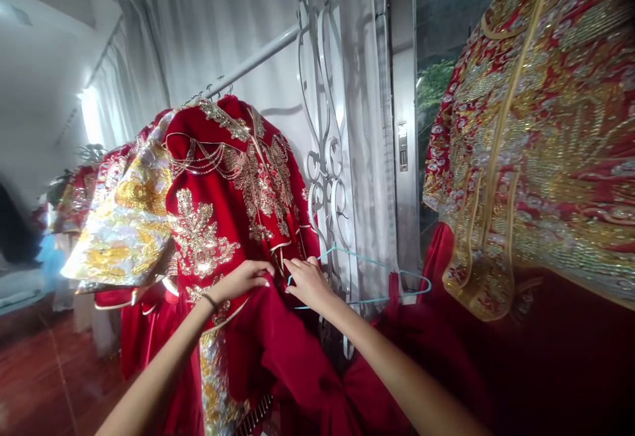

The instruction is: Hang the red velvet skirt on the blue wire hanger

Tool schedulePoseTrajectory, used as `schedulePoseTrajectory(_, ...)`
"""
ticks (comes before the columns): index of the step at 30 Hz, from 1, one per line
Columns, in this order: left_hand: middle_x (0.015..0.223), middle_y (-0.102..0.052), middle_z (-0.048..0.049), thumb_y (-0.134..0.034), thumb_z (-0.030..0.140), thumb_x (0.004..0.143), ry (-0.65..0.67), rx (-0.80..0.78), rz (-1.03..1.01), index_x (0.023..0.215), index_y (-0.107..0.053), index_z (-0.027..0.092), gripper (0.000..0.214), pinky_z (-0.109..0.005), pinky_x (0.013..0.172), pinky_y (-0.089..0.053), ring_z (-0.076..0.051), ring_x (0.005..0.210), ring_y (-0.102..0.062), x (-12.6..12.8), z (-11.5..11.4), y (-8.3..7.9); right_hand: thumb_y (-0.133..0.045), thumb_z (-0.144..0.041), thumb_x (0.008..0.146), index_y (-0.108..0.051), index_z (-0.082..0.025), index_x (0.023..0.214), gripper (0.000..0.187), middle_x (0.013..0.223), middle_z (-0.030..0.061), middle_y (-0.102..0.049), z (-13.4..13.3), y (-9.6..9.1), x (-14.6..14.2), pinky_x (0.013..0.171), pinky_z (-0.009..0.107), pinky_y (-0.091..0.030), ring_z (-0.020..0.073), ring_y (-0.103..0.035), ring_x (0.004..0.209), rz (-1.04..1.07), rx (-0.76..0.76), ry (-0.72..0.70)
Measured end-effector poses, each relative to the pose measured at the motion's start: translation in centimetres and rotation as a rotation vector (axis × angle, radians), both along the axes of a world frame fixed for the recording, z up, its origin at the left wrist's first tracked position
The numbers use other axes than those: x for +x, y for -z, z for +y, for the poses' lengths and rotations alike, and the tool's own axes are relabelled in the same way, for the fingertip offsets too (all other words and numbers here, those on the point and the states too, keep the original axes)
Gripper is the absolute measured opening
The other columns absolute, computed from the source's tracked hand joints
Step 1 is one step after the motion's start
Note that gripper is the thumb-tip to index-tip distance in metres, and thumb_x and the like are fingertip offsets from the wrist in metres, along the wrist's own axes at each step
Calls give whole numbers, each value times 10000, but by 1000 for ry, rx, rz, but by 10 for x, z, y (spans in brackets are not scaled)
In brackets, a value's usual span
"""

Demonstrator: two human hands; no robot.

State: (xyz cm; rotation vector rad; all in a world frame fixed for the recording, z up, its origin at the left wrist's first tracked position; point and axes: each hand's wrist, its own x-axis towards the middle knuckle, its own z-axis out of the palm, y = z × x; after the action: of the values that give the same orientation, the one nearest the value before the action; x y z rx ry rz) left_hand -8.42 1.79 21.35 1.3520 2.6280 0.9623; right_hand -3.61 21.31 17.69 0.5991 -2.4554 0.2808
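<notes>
My left hand (244,278) pinches the top edge of a plain red cloth (292,363) that drapes down between my arms. My right hand (308,282) is closed on the same red cloth and on the left end of a thin teal hanger (377,265). A dark band circles my left wrist. Just behind my hands hangs a red jacket with gold embroidery (233,191) on the silver rail (258,59). The hanger's right end passes through red fabric at the right.
A large red and gold embroidered garment (536,145) fills the right side, close to me. More embroidered garments (124,218) hang along the rail to the left. White curtains, a scrolled white metal stand (322,158) and a window frame (403,125) are behind. Reddish floor lies lower left.
</notes>
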Motion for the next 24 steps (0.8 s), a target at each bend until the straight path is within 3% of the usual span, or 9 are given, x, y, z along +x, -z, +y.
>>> schedulePoseTrajectory(2, 592, -495, 44, -551, 312, 759, 59, -13, -33, 853, -576, 160, 180, -211, 552, -372, -100, 546, -444, -2, 21, -4, -543, -142, 784, -439, -87, 1258, 489, 1083, 128, -598, 0, 0, -3, 862, 358, -367, 224, -566, 922, 4, -51, -20)
schedulePoseTrajectory(5, 638, -522, 38, -584, 321, 734, 37, 59, -49, 911, -522, 157, 248, -221, 569, -407, -113, 592, -495, -7, 38, 12, -514, -81, 761, -352, -70, 1324, 586, 1197, 142, -543, 2, 0, -4, 909, 347, -373, 228, -525, 1026, -13, -112, -19)
schedulePoseTrajectory(10, 968, -603, -60, -528, 322, 772, -20, 145, -18, 1010, -451, 183, 286, -345, 835, -470, -185, 918, -585, -13, 33, 48, -548, -127, 748, -343, -118, 1333, 620, 1347, 113, -437, 24, 2, 19, 1030, 389, -297, 232, -397, 1214, 182, -149, -45)
schedulePoseTrajectory(12, 1130, -563, -93, -498, 300, 784, -99, 198, 114, 1106, -430, 197, 344, -397, 963, -404, -209, 1086, -527, -3, 36, 56, -512, -172, 782, -431, -152, 1275, 500, 1268, 92, -522, 50, 11, 40, 1028, 411, -298, 226, -441, 1175, 325, -255, 64)
schedulePoseTrajectory(14, 1179, -543, -100, -489, 294, 787, -193, 259, 269, 1134, -448, 205, 361, -431, 1004, -363, -223, 1135, -491, 16, 48, 60, -450, -199, 814, -551, -159, 1144, 348, 1104, 94, -620, 88, 27, 62, 956, 399, -371, 226, -536, 1047, 430, -426, 333)
schedulePoseTrajectory(16, 1093, -587, -92, -460, 299, 806, -213, 275, 343, 1040, -525, 203, 260, -431, 967, -393, -226, 1068, -525, 39, 73, 64, -431, -224, 817, -601, -136, 1055, 305, 975, 116, -653, 129, 46, 81, 851, 378, -435, 235, -589, 923, 389, -587, 716)
schedulePoseTrajectory(18, 993, -623, -83, -427, 293, 827, -148, 239, 321, 934, -576, 198, 207, -400, 914, -427, -218, 995, -553, 57, 108, 68, -467, -288, 808, -584, -117, 1084, 345, 967, 151, -648, 164, 64, 93, 759, 377, -459, 263, -608, 877, 119, -611, 982)
schedulePoseTrajectory(21, 1038, -634, -108, -455, 296, 823, -103, 183, 243, 1010, -597, 162, 270, -364, 933, -404, -228, 1050, -535, 67, 176, 76, -448, -328, 831, -616, -122, 990, 311, 932, 170, -655, 190, 79, 97, 672, 352, -448, 283, -629, 833, -290, -485, 1062)
schedulePoseTrajectory(24, 1090, -634, -138, -509, 317, 808, -193, 213, 111, 1115, -577, 118, 372, -310, 901, -407, -217, 1038, -558, 63, 238, 84, -389, -252, 851, -639, -126, 871, 281, 901, 160, -667, 196, 79, 95, 666, 302, -423, 249, -636, 830, -344, -418, 1038)
